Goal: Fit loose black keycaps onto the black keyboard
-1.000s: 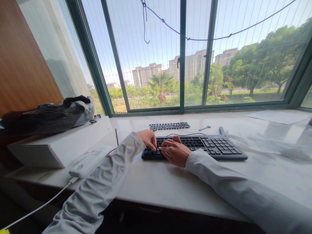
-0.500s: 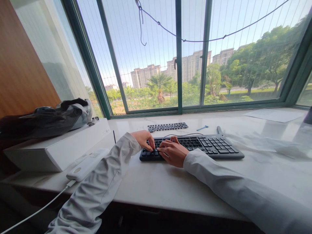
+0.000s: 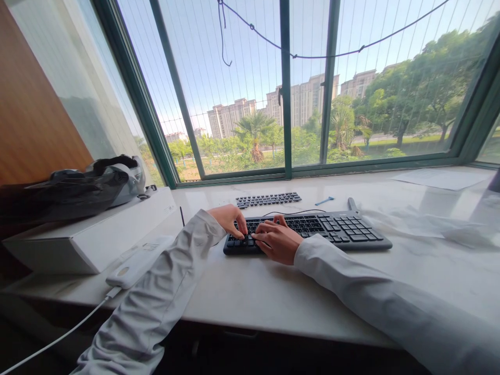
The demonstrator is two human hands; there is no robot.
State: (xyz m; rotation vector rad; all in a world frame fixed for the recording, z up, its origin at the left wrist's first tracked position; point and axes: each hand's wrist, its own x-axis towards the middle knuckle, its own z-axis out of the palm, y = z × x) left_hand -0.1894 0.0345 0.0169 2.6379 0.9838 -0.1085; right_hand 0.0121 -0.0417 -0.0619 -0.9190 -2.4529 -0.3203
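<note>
My left hand (image 3: 230, 219) reaches down over the left part of a black keyboard (image 3: 363, 245). Its thumb and fingers come together in a pinch around a small dark keycap (image 3: 247, 238), partly covered by the fingertips. Beside it lies my right hand (image 3: 279, 240), palm down on the near side of the keyboard. Its fingers are stretched apart and an index fingertip touches the keys close to the left thumb. On this left and middle part many keys look stripped of caps, while the number pad at right has its caps. Loose black keycaps (image 3: 269, 199) lie in rows behind the keyboard.
A small blue tool (image 3: 325, 200) and a dark stick-like object (image 3: 352, 203) lie behind the keyboard. Clear plastic wrap (image 3: 425, 226) and paper (image 3: 441, 178) are at right. At left are a white box (image 3: 89, 234) under a dark bag and a white corded device (image 3: 136, 263).
The view has tilted slightly. My left fingertips have shifted a little at the keys, and the small dark piece shows more between them. My right hand stays in nearly the same place.
</note>
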